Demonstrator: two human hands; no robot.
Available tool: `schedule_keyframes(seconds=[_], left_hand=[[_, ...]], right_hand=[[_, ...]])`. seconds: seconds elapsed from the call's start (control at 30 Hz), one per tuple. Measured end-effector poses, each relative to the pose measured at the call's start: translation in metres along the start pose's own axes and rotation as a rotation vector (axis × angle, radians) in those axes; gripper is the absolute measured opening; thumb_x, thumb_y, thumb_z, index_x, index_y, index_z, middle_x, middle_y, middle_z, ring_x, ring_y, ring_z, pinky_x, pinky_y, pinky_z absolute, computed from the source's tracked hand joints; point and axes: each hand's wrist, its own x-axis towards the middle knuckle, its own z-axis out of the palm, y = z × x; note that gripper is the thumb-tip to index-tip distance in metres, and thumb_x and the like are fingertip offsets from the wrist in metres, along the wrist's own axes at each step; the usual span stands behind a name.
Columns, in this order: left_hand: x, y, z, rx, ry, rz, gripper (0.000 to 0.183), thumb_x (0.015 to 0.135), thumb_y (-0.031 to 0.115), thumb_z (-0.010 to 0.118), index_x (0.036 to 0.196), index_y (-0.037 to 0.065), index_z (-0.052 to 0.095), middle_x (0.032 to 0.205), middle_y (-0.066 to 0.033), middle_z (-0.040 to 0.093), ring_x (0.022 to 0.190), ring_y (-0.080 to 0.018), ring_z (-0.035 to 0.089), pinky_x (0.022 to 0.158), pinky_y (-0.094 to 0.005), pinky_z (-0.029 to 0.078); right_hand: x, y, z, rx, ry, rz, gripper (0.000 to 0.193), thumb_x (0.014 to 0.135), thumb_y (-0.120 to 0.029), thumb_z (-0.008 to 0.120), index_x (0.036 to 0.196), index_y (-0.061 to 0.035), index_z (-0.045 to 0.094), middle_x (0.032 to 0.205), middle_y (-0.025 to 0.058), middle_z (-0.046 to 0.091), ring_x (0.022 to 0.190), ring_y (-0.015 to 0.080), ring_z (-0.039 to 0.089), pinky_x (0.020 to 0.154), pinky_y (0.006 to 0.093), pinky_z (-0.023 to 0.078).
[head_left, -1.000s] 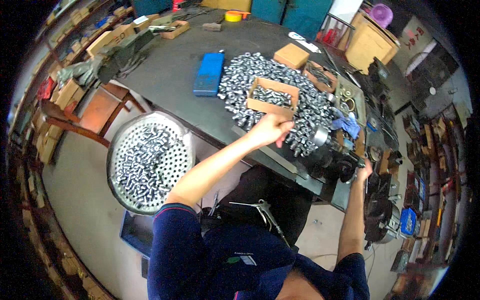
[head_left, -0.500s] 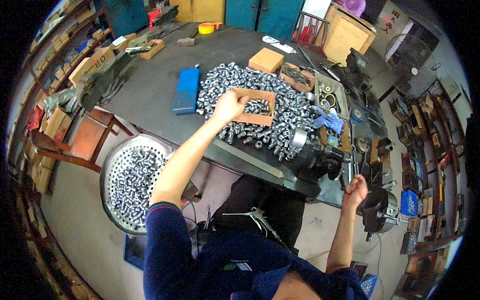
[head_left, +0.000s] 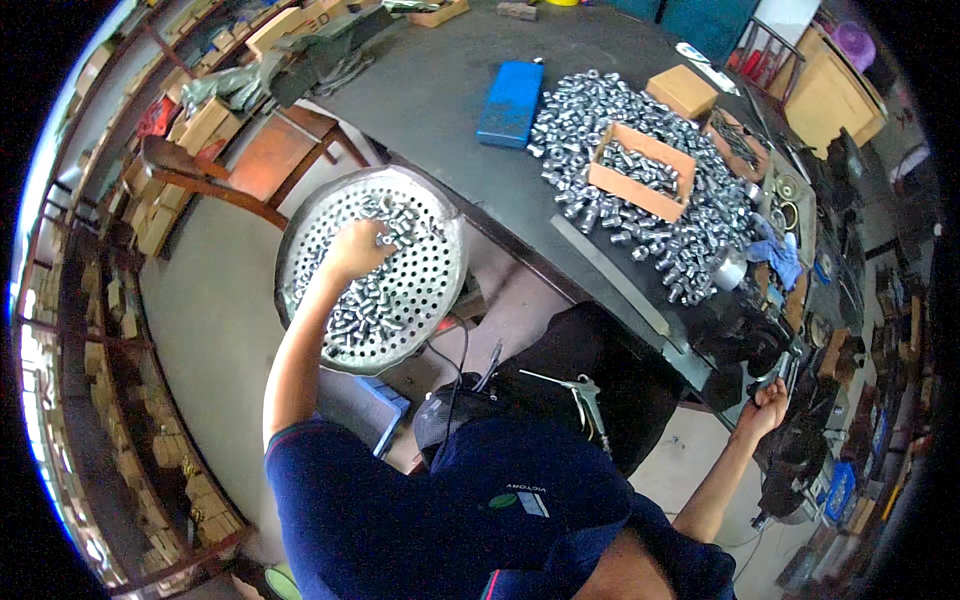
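My left hand (head_left: 360, 248) reaches into a round perforated metal pan (head_left: 447, 300) on the left, below the table's edge. Its fingers are curled together, with a small silvery metal fitting (head_left: 388, 240) at the tips. More loose fittings (head_left: 362, 312) lie in the pan around the hand. On the right, my right hand (head_left: 766, 406) is closed beside a dark machine (head_left: 740, 340) at the table's front edge, next to a shiny metal rod (head_left: 793, 368). What its fingers hold, if anything, is hidden.
On the dark table (head_left: 440, 120) a large heap of fittings (head_left: 570, 130) surrounds an open cardboard box (head_left: 640, 197) with fittings inside. Nearby are a blue box (head_left: 510, 103), a closed carton (head_left: 682, 90) and a flat metal bar (head_left: 610, 272). An air gun (head_left: 585, 400) hangs at my lap; a wooden chair (head_left: 260, 170) stands left.
My left hand has left the cardboard box on the heap and gone down left into the perforated pan. The view has swung left. My right hand stays closed beside the machine.
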Motion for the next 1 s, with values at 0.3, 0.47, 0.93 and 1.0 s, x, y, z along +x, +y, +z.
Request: schedule_keyframes(seconds=[0.3, 0.47, 0.93, 1.0], left_hand=[[-0.049, -0.027, 0.087, 0.146, 0.003, -0.141, 0.021, 0.064, 0.025, 0.059, 0.065, 0.004, 0.058, 0.069, -0.0187, 0.058, 0.069, -0.0333, 0.057, 0.064, -0.0414, 0.045], [-0.038, -0.017, 0.077, 0.211, -0.114, -0.071, 0.021, 0.064, 0.021, 0.057, 0.067, 0.001, 0.059, 0.073, -0.0192, 0.059, 0.071, -0.0325, 0.059, 0.063, -0.0407, 0.047], [0.029, 0.11, 0.027, -1.146, -0.153, 0.156, 0.011, 0.07, 0.001, 0.055, 0.078, -0.005, 0.052, 0.061, -0.0094, 0.056, 0.049, -0.0139, 0.054, 0.048, -0.0234, 0.043], [0.043, 0.151, 0.024, -1.284, -0.178, 0.219, 0.008, 0.071, 0.001, 0.054, 0.076, -0.003, 0.05, 0.064, -0.0087, 0.055, 0.053, -0.0155, 0.056, 0.055, -0.0249, 0.043]], right_hand=[[-0.005, -0.003, 0.008, -0.042, -0.001, -0.011, 0.025, 0.084, -0.015, 0.037, 0.098, 0.0048, 0.045, 0.068, 0.002, 0.044, 0.049, 0.0078, 0.032, 0.044, 0.0195, 0.027], [-0.001, -0.003, -0.005, 0.008, 0.108, -0.003, 0.022, 0.082, -0.011, 0.04, 0.095, 0.0043, 0.049, 0.066, 0.0014, 0.044, 0.049, 0.0078, 0.034, 0.044, 0.0186, 0.028], [-0.021, -0.013, 0.025, 0.069, 0.118, 0.035, 0.019, 0.085, -0.018, 0.045, 0.087, -0.0001, 0.052, 0.062, -0.0005, 0.044, 0.049, 0.0063, 0.032, 0.044, 0.0193, 0.028], [-0.016, -0.007, 0.015, 0.092, 0.098, 0.033, 0.019, 0.085, -0.018, 0.046, 0.087, 0.0, 0.052, 0.063, -0.0004, 0.044, 0.049, 0.0061, 0.033, 0.044, 0.0189, 0.028]])
